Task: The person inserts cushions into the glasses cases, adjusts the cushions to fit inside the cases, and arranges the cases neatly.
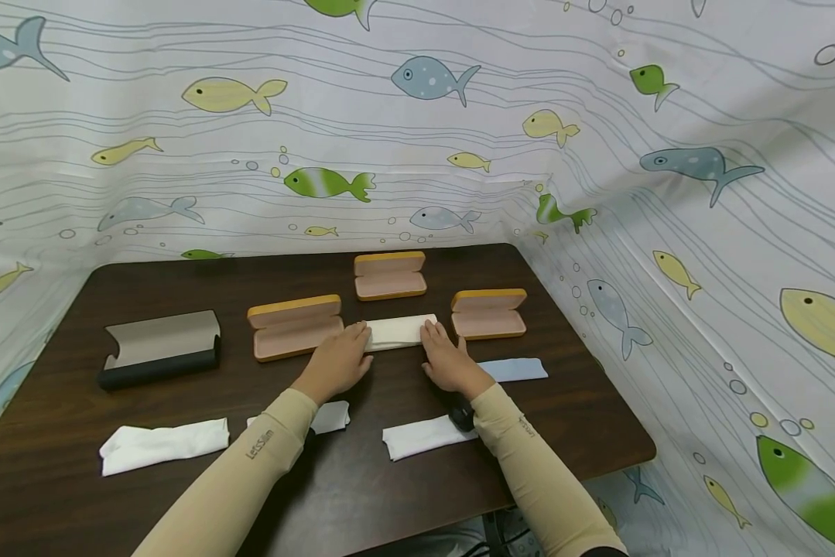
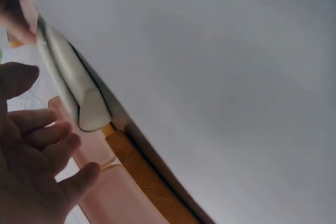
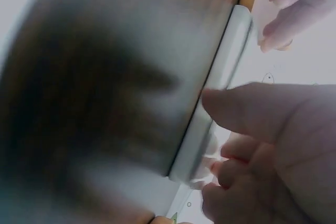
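Note:
A folded white cloth [image 1: 395, 333] lies flat near the middle of the dark table. My left hand [image 1: 338, 360] is at its left end, fingertips at the edge; the left wrist view shows these fingers [image 2: 44, 140] loosely bent beside the cloth [image 2: 73, 80]. At the right end, my right hand [image 1: 450, 362] rests its fingertips on the cloth. In the right wrist view, the right thumb [image 3: 236, 106] lies against the near side of the cloth [image 3: 197, 135], while the other fingers are partly hidden.
Open glasses cases with pink lining stand left [image 1: 297, 331], behind [image 1: 389, 277] and right [image 1: 488, 316] of the cloth. A dark open case [image 1: 161, 352] is far left. Nearer lie white folded cloths [image 1: 166, 445], [image 1: 424, 437], one partly under my left arm, and a light blue cloth [image 1: 515, 370].

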A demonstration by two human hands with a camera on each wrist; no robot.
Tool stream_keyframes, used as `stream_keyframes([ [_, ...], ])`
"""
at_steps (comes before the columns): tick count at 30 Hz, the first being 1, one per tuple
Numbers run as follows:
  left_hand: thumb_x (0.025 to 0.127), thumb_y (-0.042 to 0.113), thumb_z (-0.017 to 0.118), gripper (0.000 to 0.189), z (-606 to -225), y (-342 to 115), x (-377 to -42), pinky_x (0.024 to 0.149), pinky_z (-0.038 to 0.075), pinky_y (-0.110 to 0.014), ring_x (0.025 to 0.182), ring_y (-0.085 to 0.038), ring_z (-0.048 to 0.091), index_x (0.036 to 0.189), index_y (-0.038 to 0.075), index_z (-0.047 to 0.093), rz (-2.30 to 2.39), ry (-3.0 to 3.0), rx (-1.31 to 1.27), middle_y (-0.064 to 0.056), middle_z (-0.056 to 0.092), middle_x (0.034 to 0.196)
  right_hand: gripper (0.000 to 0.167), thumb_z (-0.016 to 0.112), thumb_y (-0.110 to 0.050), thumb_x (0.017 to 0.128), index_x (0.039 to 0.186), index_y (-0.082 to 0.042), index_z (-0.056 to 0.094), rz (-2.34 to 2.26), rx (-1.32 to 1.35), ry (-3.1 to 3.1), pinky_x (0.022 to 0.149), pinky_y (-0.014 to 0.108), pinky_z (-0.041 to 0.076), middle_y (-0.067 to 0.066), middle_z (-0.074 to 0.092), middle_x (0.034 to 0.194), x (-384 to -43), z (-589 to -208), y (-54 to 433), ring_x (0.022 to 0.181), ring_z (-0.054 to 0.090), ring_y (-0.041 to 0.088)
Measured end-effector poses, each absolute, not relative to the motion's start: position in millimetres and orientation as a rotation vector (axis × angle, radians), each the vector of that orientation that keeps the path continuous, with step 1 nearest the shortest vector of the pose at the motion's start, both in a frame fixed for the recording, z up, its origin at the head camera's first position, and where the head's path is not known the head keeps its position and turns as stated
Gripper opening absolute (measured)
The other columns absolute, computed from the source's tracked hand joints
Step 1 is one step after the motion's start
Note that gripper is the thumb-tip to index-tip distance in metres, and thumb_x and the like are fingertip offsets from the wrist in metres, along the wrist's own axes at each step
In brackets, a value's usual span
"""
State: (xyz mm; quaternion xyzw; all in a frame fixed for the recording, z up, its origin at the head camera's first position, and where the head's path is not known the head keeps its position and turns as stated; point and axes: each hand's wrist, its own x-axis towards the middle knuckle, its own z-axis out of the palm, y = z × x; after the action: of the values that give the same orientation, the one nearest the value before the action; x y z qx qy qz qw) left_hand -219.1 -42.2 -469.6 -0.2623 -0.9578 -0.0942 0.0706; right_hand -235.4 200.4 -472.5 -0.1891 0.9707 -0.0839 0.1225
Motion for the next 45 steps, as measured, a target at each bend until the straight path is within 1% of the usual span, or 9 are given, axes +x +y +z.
stream_keyframes([
  [5,0.099,0.024,0.067,0.053,-468.6,-45.2,-214.6,0.103,0.045,-0.06,0.139,-0.037,0.047,0.14,-0.006,0.054,-0.285,-2.956,-0.801,-0.024,0.044,0.154,0.074,0.056,-0.025,0.106,0.163,-0.005,0.013,-0.219,-0.549,2.791,0.115,0.073,0.011,0.009,-0.002,0.17,-231.7,-472.4,201.4,0.156,0.001,0.028],
  [20,0.101,0.029,0.065,0.073,-468.6,-43.9,-209.7,0.107,0.039,-0.066,0.146,-0.039,0.034,0.153,-0.01,0.032,-0.294,-3.15,-0.834,-0.027,0.02,0.164,0.074,0.056,-0.027,0.106,0.163,-0.006,0.012,-0.218,-0.552,2.786,0.115,0.073,0.011,0.007,-0.004,0.17,-231.5,-475.3,201.0,0.156,-0.001,0.027],
  [28,0.104,0.028,0.06,0.07,-459.4,-45.8,-211.0,0.114,0.034,-0.059,0.15,-0.041,0.023,0.155,-0.008,0.029,-0.393,-3.232,-0.861,-0.026,0.012,0.166,0.071,0.053,-0.027,0.107,0.162,-0.005,0.014,-0.215,-0.559,2.786,0.118,0.069,0.012,0.008,-0.003,0.17,-230.7,-472.8,201.0,0.156,0.001,0.027],
  [31,0.105,0.028,0.058,0.066,-455.5,-47.2,-212.4,0.116,0.033,-0.054,0.15,-0.041,0.026,0.155,-0.006,0.033,-0.415,-3.243,-0.861,-0.025,0.016,0.165,0.068,0.052,-0.027,0.108,0.162,-0.005,0.019,-0.223,-0.563,2.8,0.119,0.067,0.012,0.008,0.001,0.17,-230.6,-472.0,201.7,0.156,0.004,0.027],
  [34,0.105,0.027,0.059,0.058,-451.6,-46.9,-212.4,0.113,0.037,-0.053,0.144,-0.04,0.038,0.15,-0.005,0.043,-0.393,-3.214,-0.852,-0.024,0.032,0.16,0.065,0.052,-0.028,0.108,0.161,-0.005,0.024,-0.222,-0.556,2.813,0.12,0.065,0.013,0.007,0.007,0.17,-229.8,-470.8,202.8,0.156,0.008,0.026],
  [37,0.104,0.028,0.06,0.044,-448.2,-43.8,-209.5,0.099,0.051,-0.051,0.123,-0.035,0.061,0.137,-0.001,0.059,-0.341,-3.165,-0.834,-0.019,0.06,0.137,0.062,0.052,-0.029,0.108,0.16,-0.005,0.028,-0.199,-0.548,2.814,0.12,0.063,0.015,0.007,0.013,0.17,-226.3,-467.0,204.2,0.155,0.014,0.026],
  [39,0.103,0.029,0.062,0.036,-445.1,-40.2,-205.3,0.085,0.057,-0.048,0.103,-0.03,0.069,0.126,0.003,0.066,-0.324,-3.141,-0.82,-0.013,0.07,0.116,0.057,0.05,-0.027,0.108,0.158,-0.005,0.033,-0.174,-0.552,2.814,0.119,0.062,0.02,0.007,0.019,0.168,-222.9,-463.6,205.1,0.154,0.02,0.027],
  [41,0.102,0.028,0.064,0.03,-441.5,-35.9,-199.9,0.075,0.058,-0.046,0.091,-0.027,0.07,0.12,0.005,0.069,-0.333,-3.114,-0.823,-0.009,0.072,0.103,0.05,0.05,-0.024,0.108,0.154,-0.004,0.042,-0.168,-0.559,2.822,0.118,0.06,0.026,0.01,0.03,0.165,-218.5,-460.1,206.4,0.15,0.03,0.029],
  [45,0.101,0.028,0.066,0.03,-435.4,-25.5,-186.1,0.073,0.059,-0.044,0.09,-0.025,0.071,0.121,0.006,0.07,-0.368,-3.102,-0.857,-0.009,0.073,0.107,0.03,0.055,-0.015,0.106,0.133,-0.004,0.063,-0.213,-0.578,2.871,0.106,0.051,0.046,0.013,0.06,0.139,-209.2,-455.7,211.7,0.128,0.057,0.03],
])
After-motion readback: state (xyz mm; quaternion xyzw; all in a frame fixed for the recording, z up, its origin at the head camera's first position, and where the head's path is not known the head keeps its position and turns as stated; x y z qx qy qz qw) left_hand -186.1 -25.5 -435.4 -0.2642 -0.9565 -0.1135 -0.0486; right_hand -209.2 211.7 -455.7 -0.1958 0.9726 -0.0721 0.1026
